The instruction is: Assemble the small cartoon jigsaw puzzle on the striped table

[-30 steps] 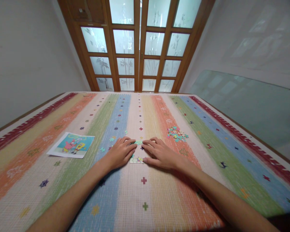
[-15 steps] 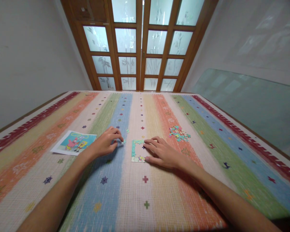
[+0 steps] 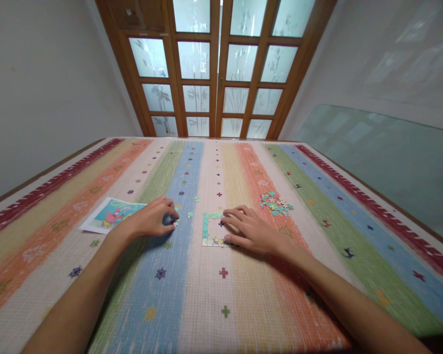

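Far left on the striped mat (image 3: pixel 317 206) there's a cartoon reference picture (image 3: pixel 112 215), its near corner hidden by the left hand (image 3: pixel 153 222). That hand's fingers are curled down over loose pieces (image 3: pixel 189 215) on the blue stripe; can't tell if it's actually pinching one, the fingertips cover it. Next, the half-built puzzle frame (image 3: pixel 211 230), right edge hidden under the right hand (image 3: pixel 249 231), which lies flat with fingers spread on it. Beyond sits a pile of pieces (image 3: pixel 275 203), too small to read.
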Demonstrator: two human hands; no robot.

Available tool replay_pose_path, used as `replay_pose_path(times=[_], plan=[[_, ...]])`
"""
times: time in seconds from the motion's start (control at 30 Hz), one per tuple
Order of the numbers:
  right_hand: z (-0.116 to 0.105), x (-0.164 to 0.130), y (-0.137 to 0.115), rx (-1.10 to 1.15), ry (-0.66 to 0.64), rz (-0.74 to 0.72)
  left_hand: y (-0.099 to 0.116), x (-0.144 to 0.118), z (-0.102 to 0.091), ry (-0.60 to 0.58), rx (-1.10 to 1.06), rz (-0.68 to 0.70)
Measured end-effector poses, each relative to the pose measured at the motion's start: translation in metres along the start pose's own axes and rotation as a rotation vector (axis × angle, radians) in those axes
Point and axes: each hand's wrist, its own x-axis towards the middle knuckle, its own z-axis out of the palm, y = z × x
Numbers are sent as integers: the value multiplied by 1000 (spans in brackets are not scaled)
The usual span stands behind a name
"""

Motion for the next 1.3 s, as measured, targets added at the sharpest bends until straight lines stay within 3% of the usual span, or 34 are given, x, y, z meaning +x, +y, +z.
replay_pose_path(times=[0.3, 0.43, 0.57, 0.9, 1.07, 1.3], plan=[[-4, 1, 4, -18, -2, -27, -4, 2, 3, 20, -59, 21], [-8, 2, 6, -42, -8, -40, 4, 4, 0, -5, -130, -35], [-9, 2, 5, -28, 29, -38, 17, 10, -1, 44, -243, -75], [8, 5, -8, 70, 358, -156, 68, 35, 41, 118, -726, -73], [8, 6, -9, 71, 401, -179, 82, 41, 53, 157, -948, -95], [10, 7, -4, 86, 398, -178, 88, 44, 57, 180, -1028, -124]])
